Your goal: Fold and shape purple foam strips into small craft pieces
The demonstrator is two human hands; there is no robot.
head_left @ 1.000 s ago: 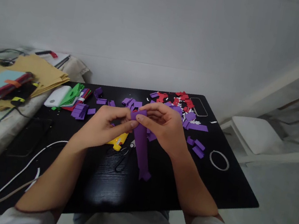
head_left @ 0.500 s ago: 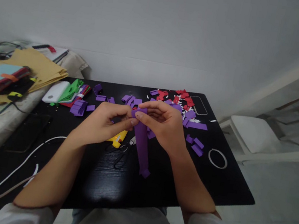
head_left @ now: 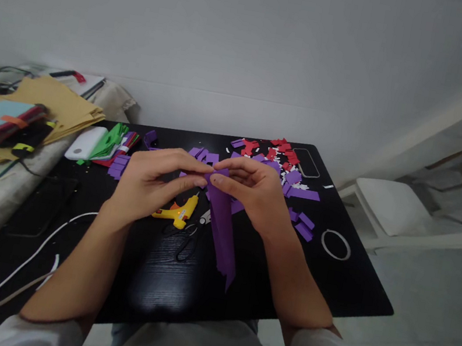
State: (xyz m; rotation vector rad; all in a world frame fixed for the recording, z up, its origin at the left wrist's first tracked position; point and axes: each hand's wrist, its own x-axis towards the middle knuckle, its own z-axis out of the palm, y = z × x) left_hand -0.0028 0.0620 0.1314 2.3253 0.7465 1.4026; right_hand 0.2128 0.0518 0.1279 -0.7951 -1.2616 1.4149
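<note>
A long strip of purple paper (head_left: 222,227) hangs from my fingers above the black table, its lower end slanting toward me. My left hand (head_left: 154,181) pinches the strip's top edge from the left between thumb and fingers. From the right, my right hand (head_left: 251,194) grips the same top end, thumb in front. Below my hands lie a yellow hot glue gun (head_left: 181,212) and black-handled scissors (head_left: 189,240). Small purple paper pieces (head_left: 211,158) are scattered behind my fingers, partly hidden by them.
Red paper scraps (head_left: 289,154) and white bits lie at the table's back right, near a ring (head_left: 336,245). Green paper (head_left: 111,141), a white device (head_left: 85,143) and a white cable (head_left: 42,245) are on the left. A white chair (head_left: 391,206) stands right of the table.
My left hand's fingers have straightened along the strip's top. The strip's lower end has swung slightly right and toward me, and more of the glue gun shows.
</note>
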